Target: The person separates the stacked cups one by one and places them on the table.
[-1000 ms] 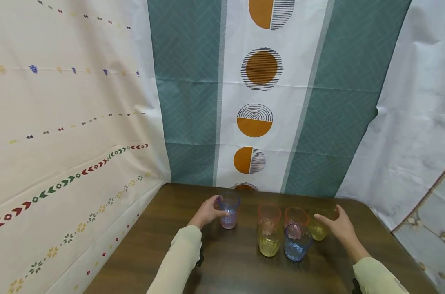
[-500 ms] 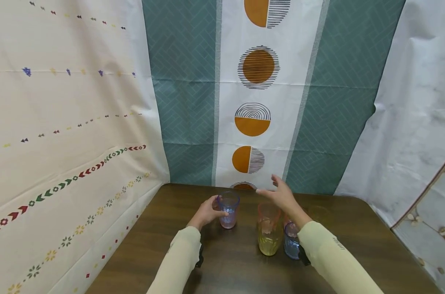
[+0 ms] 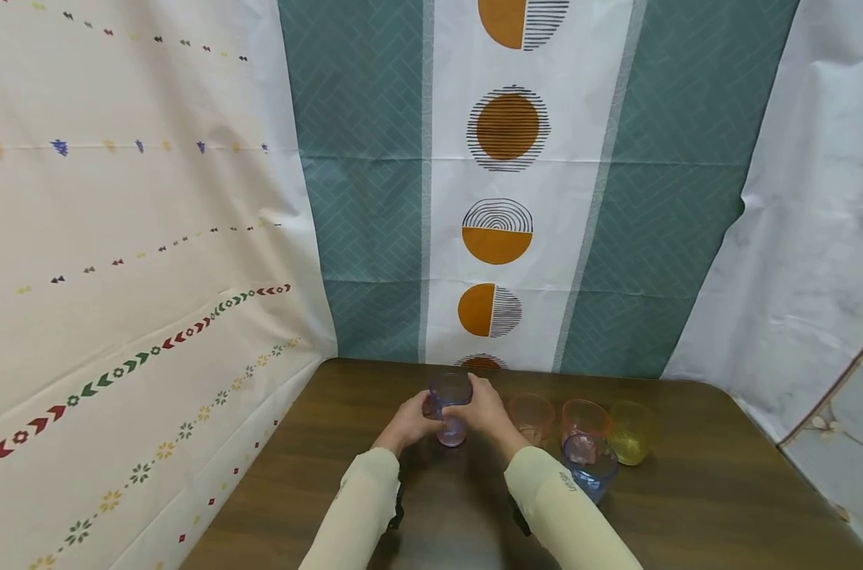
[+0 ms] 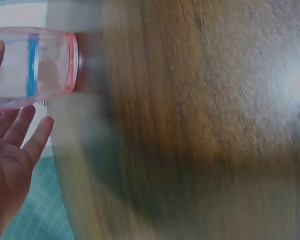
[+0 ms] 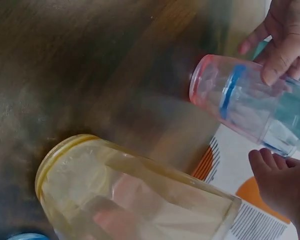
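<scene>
The right hand [image 3: 483,409] has come across from the cups on the right and now touches the blue cup [image 3: 449,408], which sits inside a pink one, standing on the table [image 3: 688,507] near the back wall. The left hand [image 3: 412,423] still holds that cup from the other side, fingers curled round it. The right fingers curl on it too (the wrist views are blurry). So both hands now have this one stack. Beside it stand a pink-and-yellow stack [image 3: 531,418], a pink-and-blue stack [image 3: 587,451] and a yellow cup [image 3: 631,432].
</scene>
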{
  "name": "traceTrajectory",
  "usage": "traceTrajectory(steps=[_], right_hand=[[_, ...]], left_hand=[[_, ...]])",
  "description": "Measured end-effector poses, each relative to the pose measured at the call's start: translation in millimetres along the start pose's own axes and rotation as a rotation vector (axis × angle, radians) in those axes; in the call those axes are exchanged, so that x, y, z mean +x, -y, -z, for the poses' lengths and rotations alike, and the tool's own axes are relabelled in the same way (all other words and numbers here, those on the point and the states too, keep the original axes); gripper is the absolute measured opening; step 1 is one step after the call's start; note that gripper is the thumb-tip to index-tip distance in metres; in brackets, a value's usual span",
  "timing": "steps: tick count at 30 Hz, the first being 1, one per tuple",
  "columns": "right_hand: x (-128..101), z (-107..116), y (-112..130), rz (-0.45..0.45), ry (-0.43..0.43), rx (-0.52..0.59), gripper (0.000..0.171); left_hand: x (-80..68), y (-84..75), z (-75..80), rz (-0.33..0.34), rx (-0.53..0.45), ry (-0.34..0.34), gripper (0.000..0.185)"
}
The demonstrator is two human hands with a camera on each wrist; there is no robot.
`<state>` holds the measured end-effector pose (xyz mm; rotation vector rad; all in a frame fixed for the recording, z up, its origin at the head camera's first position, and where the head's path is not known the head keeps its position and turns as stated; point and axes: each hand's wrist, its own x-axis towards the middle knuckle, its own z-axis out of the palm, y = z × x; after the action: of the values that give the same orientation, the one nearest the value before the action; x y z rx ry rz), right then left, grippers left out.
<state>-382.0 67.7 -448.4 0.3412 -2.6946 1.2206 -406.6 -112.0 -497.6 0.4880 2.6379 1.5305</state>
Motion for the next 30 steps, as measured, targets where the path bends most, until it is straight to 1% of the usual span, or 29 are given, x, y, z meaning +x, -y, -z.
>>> traceTrajectory(steps=[2, 5, 9, 15, 22, 25, 28, 30], right_hand=[[-0.4, 0.0, -0.8, -0.024, -0.016, -0.013, 0.087], [-1.1, 1.3, -0.2, -0.057, -0.009, -0.019, 0.085], [-3.2, 1.7, 0.3, -0.086, 0.000, -0.007, 0.084], [-4.6, 1.6, -2.1, -0.083, -0.017, 0.010, 0.083], [-0.4, 1.8, -0.9, -0.044, 0.015, -0.036, 0.087], [-2.1, 2.4, 0.4, -0.048, 0.004, -0.047, 0.084], [-3.3, 2.9, 1.3, -0.066, -0.017, -0.029, 0.083], [-3.5, 4.7, 5.2, -0.071, -0.032, 0.009, 0.084]], left_hand=[[0.5, -2.7, -2.4, 0.003, 0.014, -0.011, 0.073], [0.5, -5.3, -4.7, 0.020, 0.038, -0.025, 0.073], [-0.5, -6.9, -4.9, 0.031, 0.063, -0.024, 0.072], [-2.7, -7.0, -3.1, 0.038, 0.063, -0.013, 0.073], [-3.8, -3.8, -1.8, 0.038, 0.049, -0.012, 0.071], [-5.4, -3.7, -2.4, 0.034, 0.042, -0.011, 0.067], [-6.3, -4.0, -2.4, 0.032, 0.040, -0.010, 0.069], [-6.6, -4.2, -0.9, 0.036, 0.051, -0.014, 0.072]])
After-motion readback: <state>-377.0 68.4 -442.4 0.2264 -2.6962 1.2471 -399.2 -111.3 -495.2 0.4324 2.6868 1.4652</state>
